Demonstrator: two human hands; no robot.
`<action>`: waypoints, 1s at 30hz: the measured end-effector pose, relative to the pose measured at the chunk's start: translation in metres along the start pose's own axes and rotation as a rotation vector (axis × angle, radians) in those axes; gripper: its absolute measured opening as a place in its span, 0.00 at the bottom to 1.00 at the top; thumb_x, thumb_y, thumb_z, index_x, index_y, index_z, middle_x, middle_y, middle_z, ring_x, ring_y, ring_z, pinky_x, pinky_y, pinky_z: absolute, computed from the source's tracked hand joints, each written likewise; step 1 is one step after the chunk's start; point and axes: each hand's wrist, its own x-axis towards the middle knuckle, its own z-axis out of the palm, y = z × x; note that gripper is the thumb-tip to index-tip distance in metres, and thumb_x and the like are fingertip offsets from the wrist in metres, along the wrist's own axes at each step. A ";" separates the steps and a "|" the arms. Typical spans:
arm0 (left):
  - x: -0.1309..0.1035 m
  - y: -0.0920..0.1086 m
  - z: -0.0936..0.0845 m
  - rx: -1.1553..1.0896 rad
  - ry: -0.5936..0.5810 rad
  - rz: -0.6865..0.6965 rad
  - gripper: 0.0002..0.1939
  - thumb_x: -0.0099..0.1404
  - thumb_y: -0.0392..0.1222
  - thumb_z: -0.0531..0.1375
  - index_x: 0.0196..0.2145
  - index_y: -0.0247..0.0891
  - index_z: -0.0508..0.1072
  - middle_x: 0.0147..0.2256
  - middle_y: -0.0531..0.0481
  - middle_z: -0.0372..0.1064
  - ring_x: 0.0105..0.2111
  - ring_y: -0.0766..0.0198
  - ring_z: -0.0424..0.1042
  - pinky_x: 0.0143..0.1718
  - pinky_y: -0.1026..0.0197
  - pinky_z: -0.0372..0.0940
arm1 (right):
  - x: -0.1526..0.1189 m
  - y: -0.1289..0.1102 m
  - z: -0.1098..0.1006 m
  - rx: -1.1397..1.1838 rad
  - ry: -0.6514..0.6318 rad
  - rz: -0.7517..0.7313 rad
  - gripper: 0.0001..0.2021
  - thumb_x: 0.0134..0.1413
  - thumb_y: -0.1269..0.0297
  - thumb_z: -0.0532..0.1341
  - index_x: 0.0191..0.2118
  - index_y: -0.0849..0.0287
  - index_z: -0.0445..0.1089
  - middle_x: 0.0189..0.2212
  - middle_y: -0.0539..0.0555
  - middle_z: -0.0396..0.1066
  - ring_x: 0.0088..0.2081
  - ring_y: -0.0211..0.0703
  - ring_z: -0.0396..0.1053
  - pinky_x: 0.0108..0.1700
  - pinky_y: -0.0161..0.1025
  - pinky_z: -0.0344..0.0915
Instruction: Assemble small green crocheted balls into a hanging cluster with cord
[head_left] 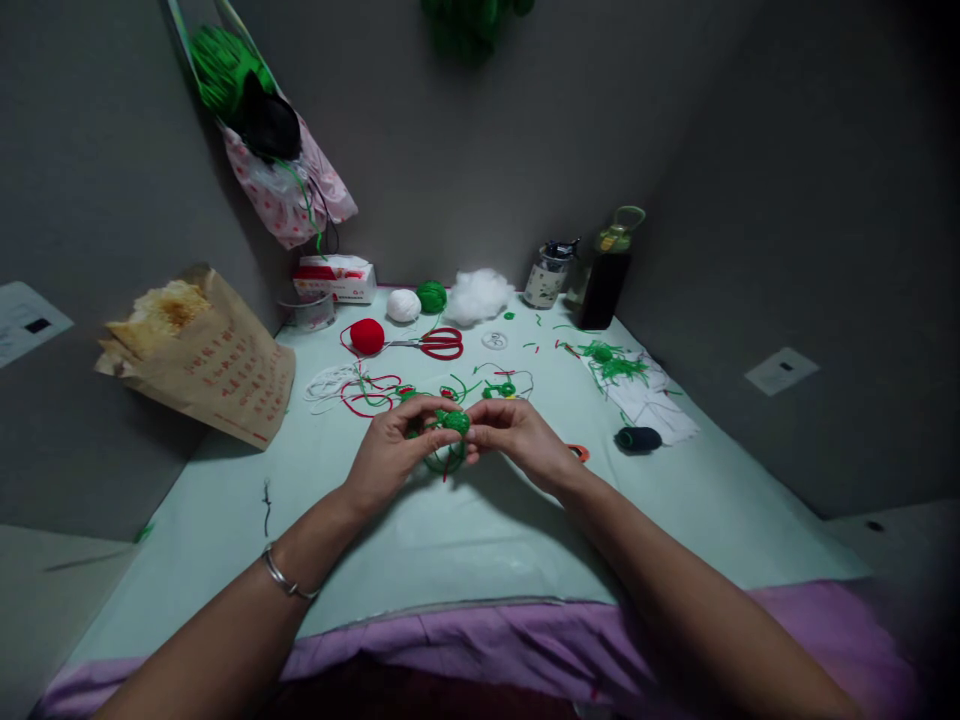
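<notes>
My left hand (394,445) pinches a small round green crochet piece (454,422) above the middle of the table. At its right edge, the fingers of my right hand (517,435) are pressed together on the same piece. Whether a hook or needle is between those fingertips is hidden. Loops of green yarn (442,462) and a bit of red hang below the piece. Just behind my hands lie small green and red yarn pieces (446,392). Part of an orange-handled tool (578,453) shows beside my right wrist.
Red-handled scissors (441,344), a red yarn ball (367,337), a white yarn ball (403,306) and white stuffing (480,296) lie farther back. A paper bag (225,370) stands left. Green scraps (619,365), a dark yarn roll (637,440) and a bottle (604,285) are right.
</notes>
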 end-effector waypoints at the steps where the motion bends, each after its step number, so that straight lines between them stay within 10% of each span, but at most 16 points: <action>1: 0.000 0.000 0.000 0.009 0.000 0.002 0.11 0.56 0.40 0.71 0.39 0.41 0.81 0.30 0.53 0.68 0.31 0.64 0.64 0.34 0.62 0.59 | 0.000 0.000 0.000 0.008 -0.001 -0.002 0.13 0.44 0.59 0.74 0.33 0.62 0.77 0.25 0.50 0.75 0.27 0.37 0.74 0.35 0.36 0.72; 13: 0.000 0.001 0.004 0.116 -0.045 0.077 0.09 0.64 0.43 0.65 0.41 0.42 0.81 0.42 0.47 0.74 0.45 0.57 0.71 0.50 0.57 0.63 | -0.010 -0.017 0.004 -0.155 -0.020 -0.076 0.14 0.58 0.62 0.65 0.48 0.58 0.71 0.31 0.52 0.76 0.32 0.42 0.76 0.40 0.41 0.71; 19: -0.002 -0.003 0.005 0.102 -0.040 -0.012 0.10 0.61 0.44 0.67 0.39 0.40 0.82 0.39 0.47 0.77 0.40 0.57 0.74 0.45 0.55 0.66 | -0.006 -0.013 -0.001 -0.547 0.179 -0.369 0.05 0.57 0.63 0.66 0.32 0.56 0.78 0.32 0.52 0.74 0.32 0.40 0.69 0.35 0.37 0.63; 30: -0.002 0.004 0.006 -0.083 -0.203 -0.238 0.14 0.62 0.51 0.67 0.37 0.38 0.80 0.30 0.49 0.74 0.30 0.62 0.71 0.34 0.59 0.67 | -0.003 -0.031 -0.018 0.044 0.272 -0.253 0.09 0.53 0.60 0.68 0.30 0.58 0.71 0.30 0.49 0.74 0.22 0.30 0.60 0.21 0.30 0.53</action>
